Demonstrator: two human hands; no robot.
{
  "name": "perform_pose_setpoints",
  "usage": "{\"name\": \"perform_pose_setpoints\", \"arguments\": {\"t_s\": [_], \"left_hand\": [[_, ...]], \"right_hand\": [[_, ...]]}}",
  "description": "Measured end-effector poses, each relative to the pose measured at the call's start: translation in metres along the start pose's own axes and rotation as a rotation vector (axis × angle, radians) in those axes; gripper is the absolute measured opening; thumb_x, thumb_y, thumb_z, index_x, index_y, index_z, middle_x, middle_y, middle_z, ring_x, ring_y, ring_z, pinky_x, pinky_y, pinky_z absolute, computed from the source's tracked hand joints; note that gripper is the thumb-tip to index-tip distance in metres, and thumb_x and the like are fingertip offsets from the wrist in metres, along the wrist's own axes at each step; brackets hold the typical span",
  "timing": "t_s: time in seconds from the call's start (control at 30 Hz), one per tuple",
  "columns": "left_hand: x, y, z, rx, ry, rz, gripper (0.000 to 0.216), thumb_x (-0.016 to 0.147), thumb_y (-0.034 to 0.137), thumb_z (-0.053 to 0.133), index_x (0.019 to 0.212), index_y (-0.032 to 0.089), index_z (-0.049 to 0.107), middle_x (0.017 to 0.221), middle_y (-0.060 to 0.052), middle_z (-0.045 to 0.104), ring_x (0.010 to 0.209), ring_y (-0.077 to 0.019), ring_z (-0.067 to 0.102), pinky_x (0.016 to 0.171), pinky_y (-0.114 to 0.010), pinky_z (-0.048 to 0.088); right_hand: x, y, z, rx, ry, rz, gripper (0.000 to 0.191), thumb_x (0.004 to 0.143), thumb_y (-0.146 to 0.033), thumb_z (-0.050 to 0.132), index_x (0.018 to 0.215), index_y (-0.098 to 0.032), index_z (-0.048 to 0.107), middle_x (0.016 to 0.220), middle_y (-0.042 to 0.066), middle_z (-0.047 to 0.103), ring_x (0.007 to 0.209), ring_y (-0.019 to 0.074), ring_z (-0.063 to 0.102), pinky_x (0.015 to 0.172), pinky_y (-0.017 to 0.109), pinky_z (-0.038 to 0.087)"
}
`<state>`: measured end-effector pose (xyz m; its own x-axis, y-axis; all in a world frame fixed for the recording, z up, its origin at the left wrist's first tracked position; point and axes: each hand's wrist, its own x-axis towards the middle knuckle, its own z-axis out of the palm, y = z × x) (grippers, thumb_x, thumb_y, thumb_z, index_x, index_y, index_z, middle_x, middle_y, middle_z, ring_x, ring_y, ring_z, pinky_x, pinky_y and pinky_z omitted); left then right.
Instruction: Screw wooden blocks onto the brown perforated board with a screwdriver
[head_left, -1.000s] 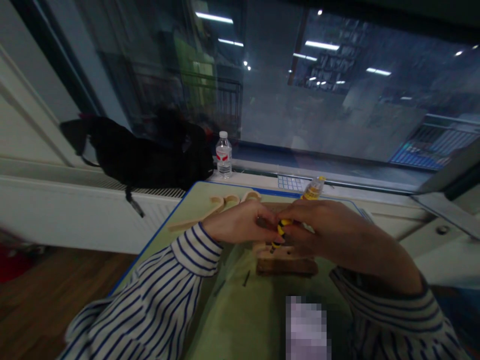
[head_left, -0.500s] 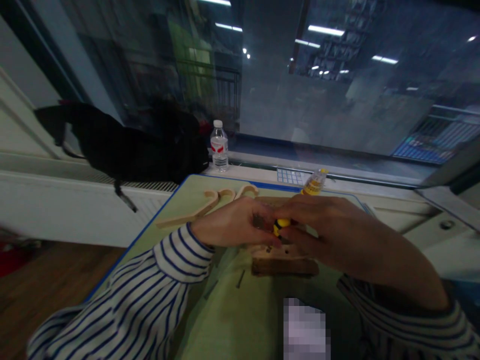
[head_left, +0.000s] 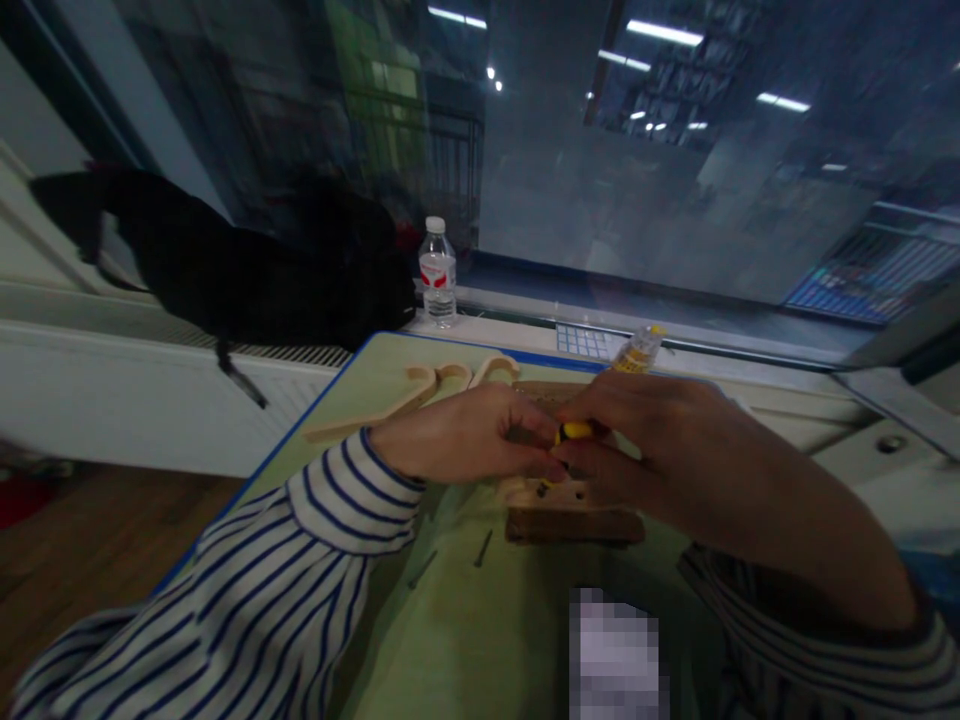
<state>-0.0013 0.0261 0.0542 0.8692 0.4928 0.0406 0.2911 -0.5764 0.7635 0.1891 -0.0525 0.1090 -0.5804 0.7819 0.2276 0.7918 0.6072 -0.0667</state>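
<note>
Left hand (head_left: 461,435) and right hand (head_left: 675,450) meet, both pinched around a yellow-and-black tool (head_left: 576,431) above the wooden block (head_left: 574,526), just below-right of frame centre. Tilting could make its tip (blurred from here) slip; a dropping sleeve (head_left: 300,550) could sweep the loose screws (head_left: 484,549) at lower centre.

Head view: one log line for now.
right hand: grips yellow tool | left hand: at tool | wooden block: under hands | screws: on table
</note>
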Motion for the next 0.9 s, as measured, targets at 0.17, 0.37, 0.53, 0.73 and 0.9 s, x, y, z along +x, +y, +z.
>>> {"name": "perform_pose_setpoints", "arguments": {"t_s": [0.17, 0.37, 0.53, 0.73, 0.9], "left_hand": [[-0.002, 0.009, 0.0, 0.18, 0.093, -0.033, 0.021, 0.077, 0.04, 0.072, 0.086, 0.021, 0.073, 0.08, 0.002, 0.07, 0.076, -0.0131, 0.062, 0.068, -0.022, 0.041], [-0.001, 0.008, 0.001, 0.223, 0.098, 0.059, 0.019, 0.081, 0.038, 0.068, 0.085, 0.02, 0.073, 0.075, 0.001, 0.069, 0.073, -0.0128, 0.061, 0.069, -0.023, 0.041], [-0.002, 0.005, -0.003, 0.201, 0.058, 0.024, 0.021, 0.081, 0.039, 0.067, 0.086, 0.02, 0.074, 0.068, 0.001, 0.066, 0.066, -0.0119, 0.057, 0.066, -0.022, 0.04], [0.0, -0.002, -0.003, 0.071, -0.011, 0.037, 0.021, 0.084, 0.037, 0.063, 0.088, 0.019, 0.073, 0.076, 0.002, 0.067, 0.072, -0.0119, 0.058, 0.067, -0.021, 0.04], [0.002, -0.007, 0.0, 0.001, -0.056, 0.067, 0.022, 0.089, 0.035, 0.057, 0.092, 0.019, 0.072, 0.083, 0.002, 0.068, 0.077, -0.0118, 0.059, 0.069, -0.02, 0.04]], "right_hand": [[-0.001, 0.001, 0.0, 0.006, -0.01, 0.008, 0.015, 0.092, -0.031, 0.054, 0.093, -0.021, 0.066, 0.086, 0.0, 0.069, 0.075, 0.017, 0.062, 0.064, 0.03, 0.042], [0.0, 0.001, -0.002, 0.055, 0.017, -0.083, 0.022, 0.094, -0.032, 0.052, 0.108, -0.022, 0.065, 0.099, 0.001, 0.072, 0.087, 0.0164, 0.065, 0.075, 0.029, 0.045], [0.0, -0.002, -0.003, 0.069, -0.015, -0.11, 0.02, 0.095, -0.028, 0.051, 0.106, -0.02, 0.066, 0.102, 0.002, 0.072, 0.091, 0.0161, 0.065, 0.077, 0.028, 0.045], [0.002, -0.002, 0.0, 0.003, -0.025, -0.015, 0.016, 0.092, -0.028, 0.054, 0.098, -0.019, 0.066, 0.092, 0.002, 0.07, 0.083, 0.0189, 0.064, 0.07, 0.031, 0.044], [0.001, -0.003, 0.0, -0.039, -0.011, 0.032, 0.015, 0.092, -0.031, 0.054, 0.095, -0.019, 0.063, 0.087, 0.002, 0.067, 0.078, 0.0195, 0.062, 0.066, 0.032, 0.041]]}}
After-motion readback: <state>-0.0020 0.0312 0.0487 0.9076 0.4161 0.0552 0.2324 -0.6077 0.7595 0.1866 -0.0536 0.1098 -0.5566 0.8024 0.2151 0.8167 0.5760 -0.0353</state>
